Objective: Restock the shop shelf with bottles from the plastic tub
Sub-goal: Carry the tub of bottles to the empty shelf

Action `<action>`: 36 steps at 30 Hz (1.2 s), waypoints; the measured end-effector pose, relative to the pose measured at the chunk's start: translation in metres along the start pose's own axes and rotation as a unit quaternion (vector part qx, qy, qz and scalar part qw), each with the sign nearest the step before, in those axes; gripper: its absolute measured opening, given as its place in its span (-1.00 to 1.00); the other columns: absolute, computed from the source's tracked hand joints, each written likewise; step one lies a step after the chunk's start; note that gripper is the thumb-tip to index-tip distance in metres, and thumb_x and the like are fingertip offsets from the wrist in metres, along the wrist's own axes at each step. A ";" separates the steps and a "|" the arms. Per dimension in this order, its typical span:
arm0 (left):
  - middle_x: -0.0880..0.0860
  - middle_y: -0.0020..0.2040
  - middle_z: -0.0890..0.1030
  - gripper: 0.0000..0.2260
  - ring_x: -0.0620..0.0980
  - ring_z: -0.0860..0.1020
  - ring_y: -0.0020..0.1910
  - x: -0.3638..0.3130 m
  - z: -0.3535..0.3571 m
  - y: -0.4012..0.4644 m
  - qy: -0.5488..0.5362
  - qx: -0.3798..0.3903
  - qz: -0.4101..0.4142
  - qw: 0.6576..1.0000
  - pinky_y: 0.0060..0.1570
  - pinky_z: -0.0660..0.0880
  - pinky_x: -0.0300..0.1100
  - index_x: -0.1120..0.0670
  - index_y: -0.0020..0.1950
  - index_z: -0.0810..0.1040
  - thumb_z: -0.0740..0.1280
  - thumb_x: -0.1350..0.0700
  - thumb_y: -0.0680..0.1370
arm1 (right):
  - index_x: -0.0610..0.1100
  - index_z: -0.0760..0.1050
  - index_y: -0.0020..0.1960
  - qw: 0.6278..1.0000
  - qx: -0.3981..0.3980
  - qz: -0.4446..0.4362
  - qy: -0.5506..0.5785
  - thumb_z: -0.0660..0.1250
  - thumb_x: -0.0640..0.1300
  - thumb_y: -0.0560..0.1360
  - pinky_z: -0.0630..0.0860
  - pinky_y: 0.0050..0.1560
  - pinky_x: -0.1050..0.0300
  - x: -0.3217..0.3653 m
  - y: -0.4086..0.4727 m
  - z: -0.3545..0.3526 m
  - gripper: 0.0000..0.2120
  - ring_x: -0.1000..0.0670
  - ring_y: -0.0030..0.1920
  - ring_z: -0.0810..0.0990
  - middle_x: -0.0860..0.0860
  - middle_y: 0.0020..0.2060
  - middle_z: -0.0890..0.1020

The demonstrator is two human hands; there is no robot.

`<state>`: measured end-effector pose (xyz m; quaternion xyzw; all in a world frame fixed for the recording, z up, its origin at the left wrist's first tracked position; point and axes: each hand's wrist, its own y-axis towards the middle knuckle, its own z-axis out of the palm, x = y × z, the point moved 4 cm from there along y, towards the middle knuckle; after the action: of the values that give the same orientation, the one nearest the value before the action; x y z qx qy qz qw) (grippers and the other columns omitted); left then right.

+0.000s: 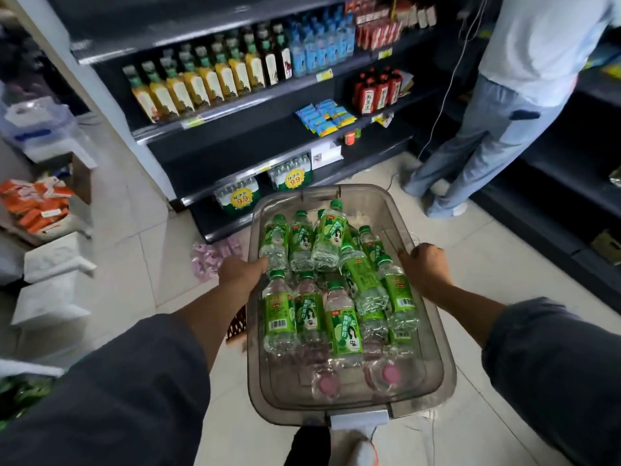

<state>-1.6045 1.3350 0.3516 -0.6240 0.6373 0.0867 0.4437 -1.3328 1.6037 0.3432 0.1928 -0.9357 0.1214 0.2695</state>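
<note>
A clear grey plastic tub hangs in front of me above the tiled floor, carried by both hands. My left hand grips its left rim and my right hand grips its right rim. Several clear bottles with green labels and green caps lie piled inside, and two with pink caps lie at the near end. The dark shop shelf stands ahead to the left, its middle tier largely bare.
Juice bottles and blue bottles fill the upper shelf. Water multipacks sit on the bottom tier. A person in light jeans stands at the right by another dark shelf. White boxes and pink packets lie on the floor at left.
</note>
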 end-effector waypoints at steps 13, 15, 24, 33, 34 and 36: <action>0.18 -0.14 0.68 -0.60 0.13 0.64 -0.24 -0.103 0.042 0.173 0.022 0.060 -0.004 0.998 -0.36 0.47 -0.20 0.26 0.01 0.64 0.47 -0.08 0.44 | -0.16 0.33 -0.45 0.998 -0.035 0.050 -0.001 0.33 0.07 0.53 0.34 -0.28 0.08 0.051 0.153 0.039 -0.52 -0.19 -0.38 0.44 -0.08 -0.52 0.39; 0.19 -0.13 0.67 -0.60 0.10 0.61 -0.26 -0.116 0.047 0.196 0.036 0.067 -0.005 0.997 -0.42 0.40 -0.22 0.27 0.02 0.65 0.45 -0.08 0.46 | -0.16 0.32 -0.45 0.998 -0.037 0.049 -0.006 0.33 0.06 0.52 0.35 -0.30 0.08 0.060 0.179 0.044 -0.52 -0.17 -0.42 0.43 -0.06 -0.53 0.39; 0.11 -0.28 0.57 -0.73 -0.01 0.53 -0.37 -0.170 0.084 0.274 0.023 0.036 -0.003 0.999 -0.50 0.36 -0.22 0.26 -0.08 0.59 0.47 0.04 0.46 | -0.17 0.37 -0.43 0.999 -0.029 0.035 0.006 0.34 0.03 0.56 0.31 -0.28 0.10 0.072 0.285 0.073 -0.53 -0.17 -0.40 0.45 -0.06 -0.53 0.42; 0.05 -0.30 0.60 -0.74 -0.06 0.55 -0.39 -0.194 0.131 0.335 0.006 0.003 -0.030 1.000 -0.50 0.36 -0.25 0.20 -0.06 0.63 0.46 -0.01 0.51 | -0.17 0.34 -0.47 1.000 0.010 -0.022 0.001 0.33 -0.02 0.57 0.29 -0.25 0.07 0.072 0.398 0.110 -0.51 -0.13 -0.44 0.35 -0.08 -0.55 0.40; 0.05 -0.30 0.61 -0.76 -0.08 0.54 -0.40 -0.196 0.138 0.342 0.005 -0.003 -0.035 0.999 -0.51 0.35 -0.27 0.19 -0.09 0.62 0.46 -0.01 0.51 | -0.17 0.33 -0.48 0.999 0.013 -0.030 -0.003 0.33 -0.03 0.57 0.29 -0.25 0.06 0.072 0.411 0.114 -0.51 -0.13 -0.45 0.35 -0.08 -0.56 0.39; 0.07 -0.29 0.62 -0.77 -0.07 0.54 -0.41 -0.197 0.153 0.357 -0.006 -0.009 -0.045 0.999 -0.48 0.38 -0.25 0.17 -0.20 0.58 0.46 0.02 0.52 | -0.15 0.32 -0.50 0.999 0.014 -0.049 -0.006 0.34 -0.03 0.58 0.28 -0.27 0.06 0.071 0.437 0.125 -0.48 -0.13 -0.48 0.34 -0.08 -0.59 0.38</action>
<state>-1.8796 1.6517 0.2356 -0.6553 0.6053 0.0765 0.4453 -1.6317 1.9334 0.2251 0.2429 -0.9250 0.1196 0.2666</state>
